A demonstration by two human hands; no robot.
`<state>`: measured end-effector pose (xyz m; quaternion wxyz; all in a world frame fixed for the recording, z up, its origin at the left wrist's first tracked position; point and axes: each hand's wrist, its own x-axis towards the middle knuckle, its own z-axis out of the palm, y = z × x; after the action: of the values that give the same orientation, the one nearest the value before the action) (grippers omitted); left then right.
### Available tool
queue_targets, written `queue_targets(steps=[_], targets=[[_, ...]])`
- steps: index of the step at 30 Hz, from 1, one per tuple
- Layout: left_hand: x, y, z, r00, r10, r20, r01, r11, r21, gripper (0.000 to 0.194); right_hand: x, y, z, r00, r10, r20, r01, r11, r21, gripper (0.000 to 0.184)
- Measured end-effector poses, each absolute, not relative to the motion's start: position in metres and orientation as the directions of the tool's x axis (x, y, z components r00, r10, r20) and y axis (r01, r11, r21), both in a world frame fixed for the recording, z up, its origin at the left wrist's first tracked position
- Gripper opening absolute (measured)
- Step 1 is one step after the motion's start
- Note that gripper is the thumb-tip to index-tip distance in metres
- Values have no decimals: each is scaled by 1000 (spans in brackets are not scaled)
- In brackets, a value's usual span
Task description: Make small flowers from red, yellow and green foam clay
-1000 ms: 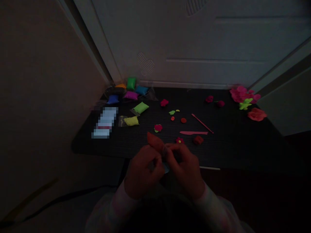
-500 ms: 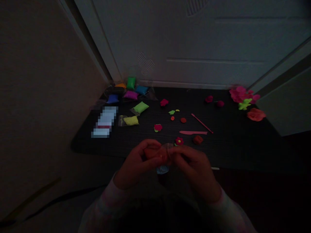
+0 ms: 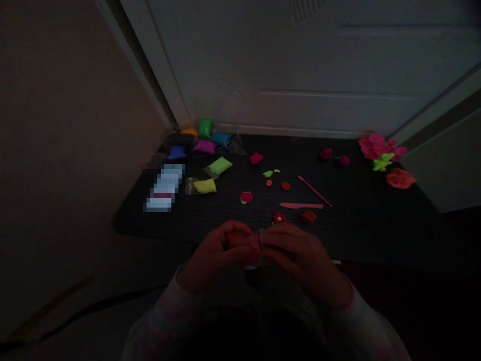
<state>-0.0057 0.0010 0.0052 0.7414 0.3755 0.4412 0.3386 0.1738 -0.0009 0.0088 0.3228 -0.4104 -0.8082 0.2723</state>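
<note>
Between my hands, at the table's near edge, is a clear bag of red-orange clay point(image 3: 240, 242). My left hand point(image 3: 212, 255) wraps round the clay-filled part. The fingers of my right hand point(image 3: 300, 255) pinch the bag's clear end. Just beyond my hands lie a small red clay flower point(image 3: 279, 218) with a yellow centre and a brownish-orange clay lump point(image 3: 308, 216). A pink plastic knife point(image 3: 301, 206) and a thin pink stick tool point(image 3: 314, 191) rest farther back. Another red flower shape point(image 3: 246, 197) with green under it sits to their left.
Several bags of coloured clay, among them a light green one point(image 3: 220, 166) and a yellow one point(image 3: 205, 186), lie at the back left. A blurred-out bright panel point(image 3: 165, 186) is at the left. Pink flowers point(image 3: 374, 148) and a coral one point(image 3: 401, 178) stand at the right.
My right hand's fingers have closed farther over the bag's clear end, covering more of it. The whole view has shifted slightly, and the things on the table lie as before.
</note>
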Motion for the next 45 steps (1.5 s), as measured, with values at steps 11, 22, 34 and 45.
queue_targets(steps=[11, 22, 34, 45], targets=[[-5, 1, -2, 442, 808, -389, -256, 530, 809, 27, 166, -1, 5, -452, 830, 326, 505, 539, -674, 10], [-14, 2, -3, 243, 870, -428, -352, 490, 797, 34, 193, -5, 9, -23, 998, 54, -145, 50, -988, 7], [-13, 2, -2, 224, 880, -418, -332, 472, 816, 34, 173, -6, -4, -84, 968, -236, -262, -250, -932, 18], [-14, 1, -3, 271, 868, -416, -322, 490, 810, 32, 176, -8, 11, -243, 969, 52, 363, 141, -921, 18]])
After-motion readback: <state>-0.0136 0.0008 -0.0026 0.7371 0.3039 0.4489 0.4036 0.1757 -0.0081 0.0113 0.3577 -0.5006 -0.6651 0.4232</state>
